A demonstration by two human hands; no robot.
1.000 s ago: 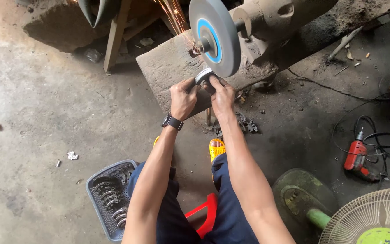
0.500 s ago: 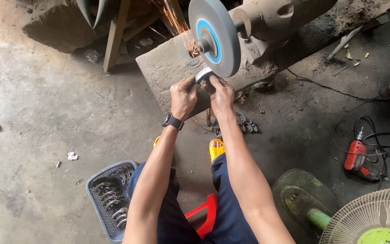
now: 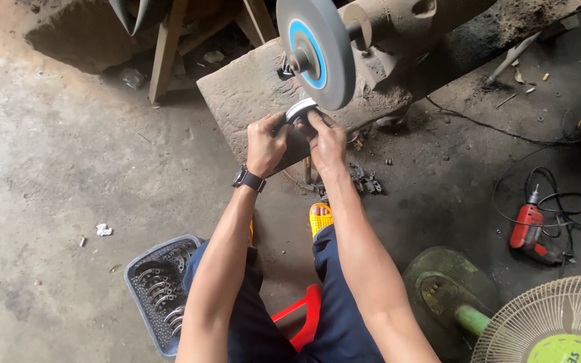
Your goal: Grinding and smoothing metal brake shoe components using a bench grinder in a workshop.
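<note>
A stained concrete floor point(image 3: 68, 188) carries a heavy slab surface point(image 3: 250, 101) bearing a bench grinder whose grey grinding wheel point(image 3: 317, 50) with its blue centre ring hangs over the front edge, while a fan point(image 3: 553, 323), a grey basket of curved metal rings point(image 3: 159, 289) and a red power drill point(image 3: 529, 228) lie around the seated person. Both hands meet just below the wheel: the left hand point(image 3: 267, 141), a black watch point(image 3: 249, 179) at its wrist, and the right hand point(image 3: 324, 138) each have their grip clenched on a small curved metal piece point(image 3: 300, 107), which sits at the wheel's lower rim.
</note>
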